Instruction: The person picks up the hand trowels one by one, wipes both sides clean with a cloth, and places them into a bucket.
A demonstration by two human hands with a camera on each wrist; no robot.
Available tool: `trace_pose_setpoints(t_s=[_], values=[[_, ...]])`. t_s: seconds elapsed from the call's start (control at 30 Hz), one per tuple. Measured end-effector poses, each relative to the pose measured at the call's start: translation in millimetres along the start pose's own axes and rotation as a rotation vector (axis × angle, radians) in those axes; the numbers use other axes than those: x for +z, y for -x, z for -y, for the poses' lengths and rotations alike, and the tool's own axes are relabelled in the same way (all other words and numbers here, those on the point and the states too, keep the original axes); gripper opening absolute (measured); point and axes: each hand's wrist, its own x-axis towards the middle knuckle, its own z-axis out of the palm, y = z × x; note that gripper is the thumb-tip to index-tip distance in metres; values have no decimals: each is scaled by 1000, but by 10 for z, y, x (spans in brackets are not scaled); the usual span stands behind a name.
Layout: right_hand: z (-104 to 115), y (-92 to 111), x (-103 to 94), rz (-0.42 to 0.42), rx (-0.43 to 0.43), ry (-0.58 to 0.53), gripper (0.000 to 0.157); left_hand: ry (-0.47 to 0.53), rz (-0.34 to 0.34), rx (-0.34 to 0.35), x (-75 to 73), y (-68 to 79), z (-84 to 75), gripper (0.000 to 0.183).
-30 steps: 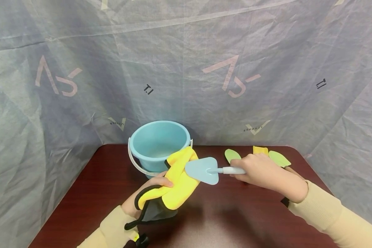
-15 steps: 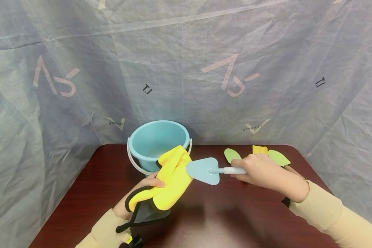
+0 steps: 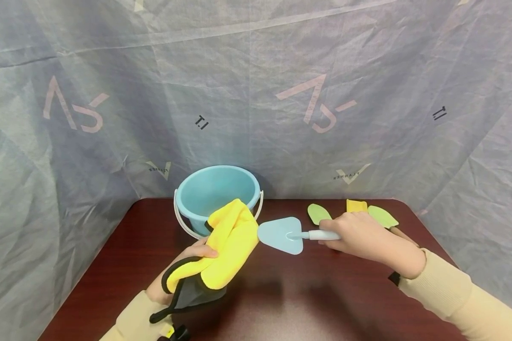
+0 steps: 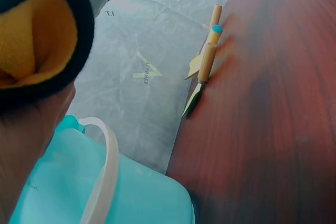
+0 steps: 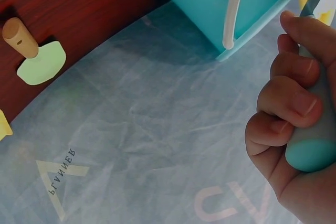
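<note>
My left hand (image 3: 197, 252) grips a folded yellow cloth (image 3: 234, 241) with a grey reverse side and black edging. It holds the cloth up in front of a light blue bucket (image 3: 216, 187). My right hand (image 3: 360, 237) has its fingers curled round the handle of a small light blue trowel (image 3: 281, 234). The trowel's blade points left, its tip at the cloth's right edge in the head view; I cannot tell whether they touch. In the right wrist view, the trowel handle (image 5: 315, 129) has a teal end.
Behind my right hand, two green-bladed tools (image 3: 319, 214) and a yellow one (image 3: 356, 206) lie near the back edge of the dark red table (image 3: 123, 255). Their handles (image 4: 208, 61) are wooden or yellow. A grey printed sheet (image 3: 256, 94) hangs behind the table. The bucket has a white handle (image 3: 183, 220).
My left hand and the cloth have moved left, so the trowel blade no longer overlaps the cloth in the head view. The right hand and trowel have hardly moved.
</note>
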Motion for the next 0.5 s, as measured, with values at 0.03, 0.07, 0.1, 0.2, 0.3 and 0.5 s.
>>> trace_pose_setpoints(t_s=[0.03,0.07,0.1,0.2,0.3,0.5], values=[[-2,1,3,3,4,-1,28,2,2,0,-10,9,2,57],[-2,2,5,8,8,0,28,-9,5,0,-22,15,2,56],[-2,5,4,11,9,0,28,-10,7,3,-26,24,-3,57],[-3,9,9,15,15,7,28,-20,15,12,-43,57,-23,57],[-4,11,18,10,14,17,29,-22,23,25,-47,96,-49,57],[-6,27,26,-4,12,32,29,-17,35,12,-119,170,-63,58]])
